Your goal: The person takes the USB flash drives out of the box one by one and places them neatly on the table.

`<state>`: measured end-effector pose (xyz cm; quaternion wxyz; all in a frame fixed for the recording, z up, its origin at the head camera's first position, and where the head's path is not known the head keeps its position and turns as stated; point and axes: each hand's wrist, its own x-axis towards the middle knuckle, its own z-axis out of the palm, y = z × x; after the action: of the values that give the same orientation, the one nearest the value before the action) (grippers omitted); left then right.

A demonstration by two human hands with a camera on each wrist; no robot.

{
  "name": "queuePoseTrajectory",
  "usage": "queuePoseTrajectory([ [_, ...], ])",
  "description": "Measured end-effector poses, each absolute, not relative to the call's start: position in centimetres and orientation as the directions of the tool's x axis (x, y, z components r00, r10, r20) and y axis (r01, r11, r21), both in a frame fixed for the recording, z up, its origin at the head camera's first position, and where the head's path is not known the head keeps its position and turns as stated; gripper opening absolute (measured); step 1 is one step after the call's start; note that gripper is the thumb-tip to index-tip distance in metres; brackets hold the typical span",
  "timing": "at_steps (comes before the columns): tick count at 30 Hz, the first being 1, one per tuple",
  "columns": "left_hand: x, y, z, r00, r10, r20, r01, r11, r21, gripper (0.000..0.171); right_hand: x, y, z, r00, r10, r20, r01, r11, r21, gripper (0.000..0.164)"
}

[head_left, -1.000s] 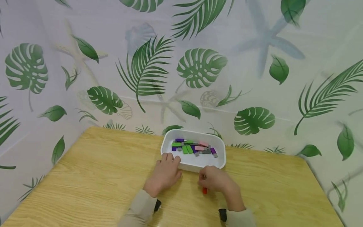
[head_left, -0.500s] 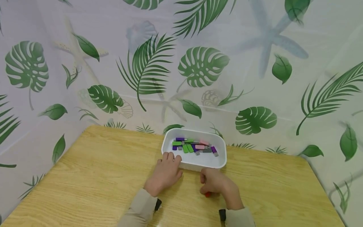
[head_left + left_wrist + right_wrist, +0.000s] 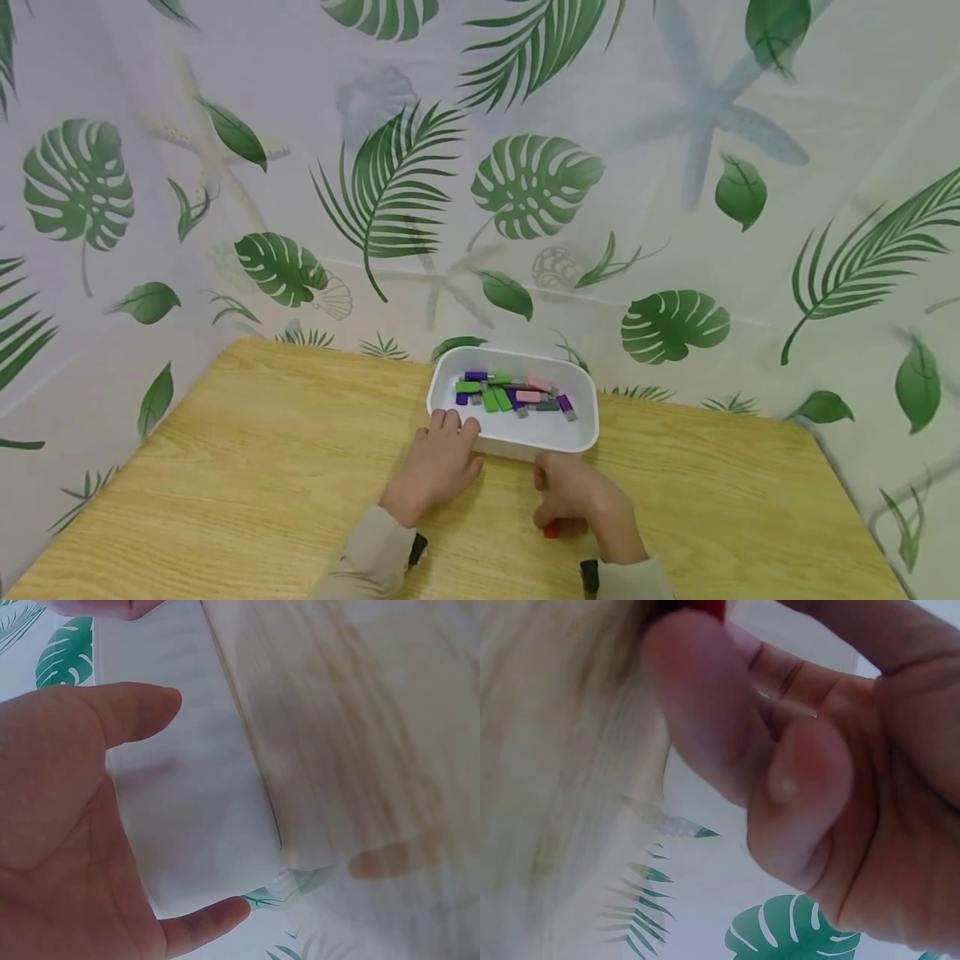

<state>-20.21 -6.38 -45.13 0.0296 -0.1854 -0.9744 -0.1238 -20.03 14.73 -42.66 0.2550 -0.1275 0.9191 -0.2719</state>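
A white plastic tray [image 3: 517, 432] stands at the back of the table, with several green, purple, pink and grey USB sticks [image 3: 502, 396] piled in its rear half. My left hand [image 3: 441, 467] rests on the tray's near left corner, its fingers over the rim. In the left wrist view, the thumb and little finger lie straight along the outer wall [image 3: 195, 750]. In front of the tray, my right hand [image 3: 581, 496] pinches a red USB stick [image 3: 551, 529] low over the table. Fingers cover most of it; only a bit of red [image 3: 707, 606] shows in the right wrist view.
The wooden table [image 3: 285, 467] reaches to both sides of the tray. Behind it hangs a white cloth [image 3: 420, 325] printed with green leaves and starfish, close to the tray's far wall. A black wrist strap piece [image 3: 590, 575] sits beneath each sleeve.
My right hand has drawn slightly back toward me and turned, and less of the red USB stick shows beneath it. The left hand stays at the tray's rim.
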Motion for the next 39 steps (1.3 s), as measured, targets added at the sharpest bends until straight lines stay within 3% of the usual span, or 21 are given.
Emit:
queuePoseTrajectory([
  [17, -19.7, -5.9, -45.8, -0.934, 0.348, 0.076, 0.356, 0.902, 0.245, 0.034, -19.4, 14.8, -42.8, -0.832, -0.308, -0.461, -0.040, 0.863, -0.504, 0.028],
  [30, -20.1, -6.3, -45.6, -0.932, 0.347, 0.105, 0.362, 0.904, 0.226, 0.033, -19.4, 14.5, -41.7, -0.852, -0.328, -0.407, -0.085, 0.855, -0.511, 0.023],
  [34, -20.3, -6.4, -45.6, -0.931, 0.350, 0.105, 0.365, 0.907, 0.212, 0.034, -19.5, 14.4, -40.7, -0.878, -0.360, -0.316, -0.156, 0.839, -0.521, 0.017],
  [39, -20.5, -6.5, -45.6, -0.929, 0.350, 0.123, 0.368, 0.909, 0.197, 0.033, -19.8, 13.9, -40.2, -0.916, -0.393, -0.083, -0.292, 0.793, -0.535, 0.011],
])
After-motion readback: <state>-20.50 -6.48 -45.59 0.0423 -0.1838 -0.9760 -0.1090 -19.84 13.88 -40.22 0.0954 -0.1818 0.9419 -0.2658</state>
